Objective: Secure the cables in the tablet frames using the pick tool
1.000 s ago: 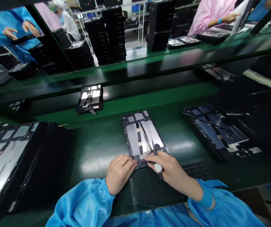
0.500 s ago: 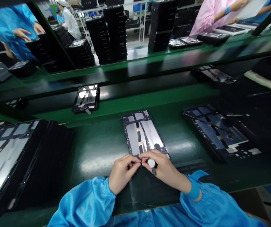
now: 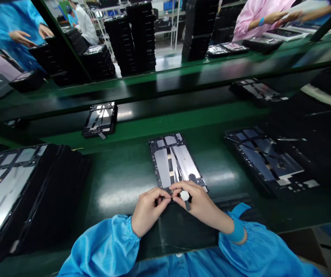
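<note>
At the near left stands a dark stack (image 3: 35,200) of opened tablets; farther back, the far-left tablet (image 3: 99,120) lies on a green lane (image 3: 168,123). The middle tablet (image 3: 175,159) lies centrally, its near end covered by both hands. The left hand (image 3: 150,209) pinches at that end; I cannot tell whether anything is between its fingertips. Just beside it, the right hand (image 3: 198,204) grasps a white-knobbed tool (image 3: 185,195). On the right lie the right tablet (image 3: 270,161) and a metal strip (image 3: 292,139); the far-right tablet (image 3: 259,91) is beyond.

Since a second ago, the far-left tablet has shifted left, and the hands have drawn together.

The bench (image 3: 119,173) is dark green and glossy. Across it, a blue-clad person (image 3: 12,27) is at far left, black stacks (image 3: 140,38) stand centrally, and a pink-sleeved person (image 3: 250,19) is at far right.
</note>
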A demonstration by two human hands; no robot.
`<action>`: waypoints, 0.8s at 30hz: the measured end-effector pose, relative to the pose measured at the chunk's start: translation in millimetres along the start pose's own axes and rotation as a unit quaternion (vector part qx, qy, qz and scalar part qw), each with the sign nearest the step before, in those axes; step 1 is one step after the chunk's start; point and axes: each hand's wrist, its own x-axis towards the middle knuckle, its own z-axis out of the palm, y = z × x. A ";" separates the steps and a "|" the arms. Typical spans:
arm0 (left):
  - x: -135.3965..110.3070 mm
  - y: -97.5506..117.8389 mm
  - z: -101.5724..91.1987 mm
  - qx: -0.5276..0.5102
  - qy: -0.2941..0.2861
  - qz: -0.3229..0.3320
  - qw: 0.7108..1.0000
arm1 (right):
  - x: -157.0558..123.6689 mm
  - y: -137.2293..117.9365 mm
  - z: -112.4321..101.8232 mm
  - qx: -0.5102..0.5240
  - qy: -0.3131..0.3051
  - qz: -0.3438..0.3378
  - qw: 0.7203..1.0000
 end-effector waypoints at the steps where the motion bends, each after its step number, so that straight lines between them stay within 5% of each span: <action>1: 0.2 -0.4 -0.3 0.005 0.001 0.008 1.000 | 0.0 0.0 -0.6 0.006 -0.004 -0.001 1.000; 7: -1.4 1.7 -5.2 0.096 -0.005 0.067 0.993 | 0.1 -0.4 -3.0 0.011 -0.020 -0.012 1.000; 15: -6.7 5.7 -3.1 0.165 -0.031 0.039 0.985 | -3.3 0.5 1.5 -0.021 -0.019 -0.027 0.999; 21: -26.4 -4.5 -10.4 0.381 -0.018 0.235 0.894 | -9.0 10.9 8.7 -0.062 -0.013 -0.076 0.995; 24: -31.5 -11.5 -16.2 0.400 -0.023 0.262 0.878 | -9.4 13.0 8.9 -0.059 -0.015 -0.078 0.995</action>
